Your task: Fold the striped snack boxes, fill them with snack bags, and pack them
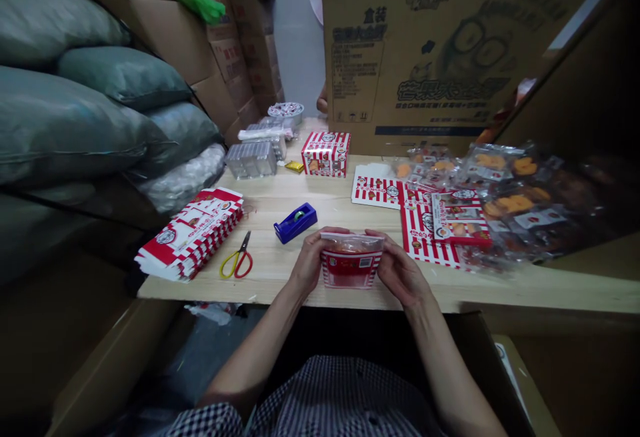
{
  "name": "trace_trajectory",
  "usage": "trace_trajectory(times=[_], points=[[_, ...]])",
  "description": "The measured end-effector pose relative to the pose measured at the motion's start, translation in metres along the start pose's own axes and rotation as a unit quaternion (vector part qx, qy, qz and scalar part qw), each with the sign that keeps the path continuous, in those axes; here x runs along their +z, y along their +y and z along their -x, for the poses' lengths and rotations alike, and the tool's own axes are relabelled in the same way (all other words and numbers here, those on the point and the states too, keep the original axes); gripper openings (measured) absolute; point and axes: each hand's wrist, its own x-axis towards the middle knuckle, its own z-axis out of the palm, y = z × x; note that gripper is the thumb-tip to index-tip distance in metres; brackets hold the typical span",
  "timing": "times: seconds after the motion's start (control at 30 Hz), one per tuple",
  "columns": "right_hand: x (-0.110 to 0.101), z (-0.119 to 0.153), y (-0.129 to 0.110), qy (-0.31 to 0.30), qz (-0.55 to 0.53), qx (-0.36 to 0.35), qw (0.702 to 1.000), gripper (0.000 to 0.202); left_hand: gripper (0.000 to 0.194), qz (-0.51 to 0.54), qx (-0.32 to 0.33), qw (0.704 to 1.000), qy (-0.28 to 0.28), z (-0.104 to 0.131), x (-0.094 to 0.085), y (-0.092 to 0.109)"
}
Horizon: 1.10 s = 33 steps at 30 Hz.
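A red and white striped packet with a clear top edge stands upright near the table's front edge. My left hand grips its left side, the thumb and fingers at the upper corner. On the right side, my right hand holds the other upper corner with bent fingers. Just beyond my left hand lies a blue tape dispenser. Scissors with yellow and red handles rest farther left. To the right of my right hand are flat striped cartons and a small striped box.
Folded striped cartons are stacked at the left. Clear plastic trays and a striped box stand at the back. Bagged snacks pile up on the right. A large cardboard box rises behind; a person's fingers show beside it.
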Motion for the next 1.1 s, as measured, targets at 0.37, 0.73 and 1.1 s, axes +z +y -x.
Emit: trace_trajectory(times=[0.37, 0.73, 1.1], points=[[0.004, 0.007, -0.004, -0.036, -0.034, 0.018, 0.999, 0.030, 0.027, 0.015, -0.009, 1.000, 0.010, -0.006, -0.001, 0.000], [0.005, 0.019, 0.003, 0.002, -0.053, 0.033, 0.998, 0.030, 0.028, -0.015, -0.002, 0.999, 0.051, 0.002, 0.009, 0.000], [0.010, 0.029, 0.013, -0.020, -0.051, 0.037, 0.998, 0.034, 0.017, -0.192, 0.012, 0.977, -0.095, 0.007, -0.010, 0.018]])
